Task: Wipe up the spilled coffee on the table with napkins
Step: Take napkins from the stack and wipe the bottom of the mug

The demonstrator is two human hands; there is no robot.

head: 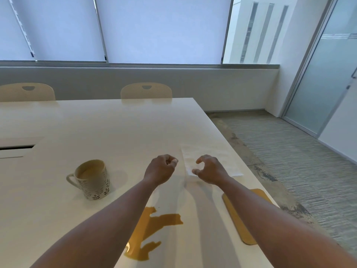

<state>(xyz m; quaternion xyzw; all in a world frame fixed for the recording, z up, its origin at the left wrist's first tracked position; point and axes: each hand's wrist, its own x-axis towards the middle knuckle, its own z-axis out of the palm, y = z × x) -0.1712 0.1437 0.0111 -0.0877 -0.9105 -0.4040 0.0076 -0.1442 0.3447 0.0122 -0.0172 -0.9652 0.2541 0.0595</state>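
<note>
Head view: both bare forearms are being stretched forward over a pale worktop (116, 122), with the hands held close together, not touching each other. The left hand (161, 170) is being kept curled into a loose fist, its grip clenched on nothing that can be seen, and it is hovering just left of the napkin (210, 153). The right hand (209, 169) is being held with thumb and fingers (199, 161) spread in a claw, its grip released and holding nothing, and it is being poised over the near left part of the napkin; whether the fingertips are touching the paper cannot be told. The napkin is lying flat near the right edge of the worktop, partly hidden behind the right hand.

The spilled coffee (152, 231) is lying as a brown puddle well nearer the person than either hand, between the two forearms and partly covered by the left one. A patterned mug (92, 180) with milky coffee in it is standing upright to the left of the left hand, apart from the puddle. A yellow mat (241, 215) is lying at the right edge of the worktop, partly under the right forearm. Two chairs (146, 91) are being seen at the far side.
</note>
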